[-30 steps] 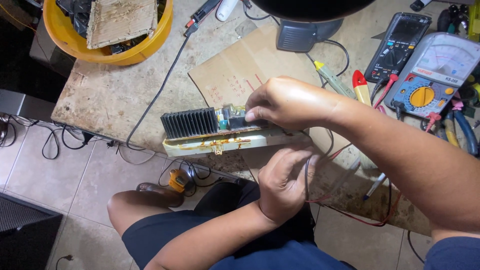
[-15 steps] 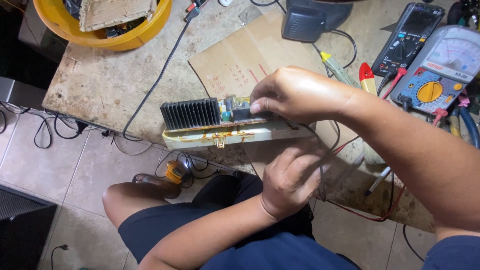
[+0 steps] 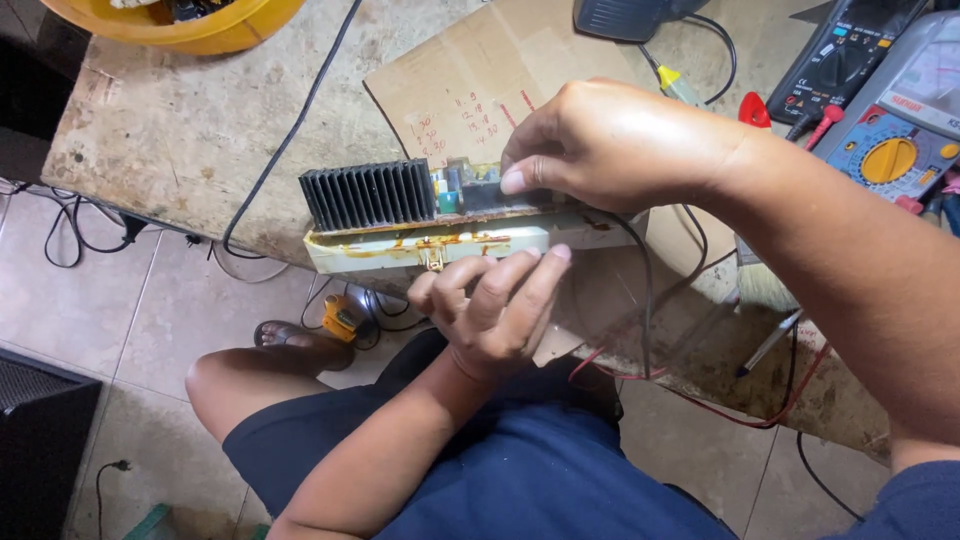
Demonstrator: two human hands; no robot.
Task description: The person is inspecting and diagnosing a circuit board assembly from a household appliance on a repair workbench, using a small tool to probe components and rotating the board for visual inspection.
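On rough stone, right hand (image 3: pixel 610 150) fingers pinch the ribbed-heatsink circuit board (image 3: pixel 430 215); left hand (image 3: pixel 495 305) fingers loosely curled underneath.

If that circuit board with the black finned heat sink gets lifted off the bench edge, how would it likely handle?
The circuit board probably feels stiff and heavy at one end, since the finned heat sink sits toward one side. It may tip off the bench, as it lies along the edge. The right hand grips its top and the left hand touches its front; attached wires could tug.
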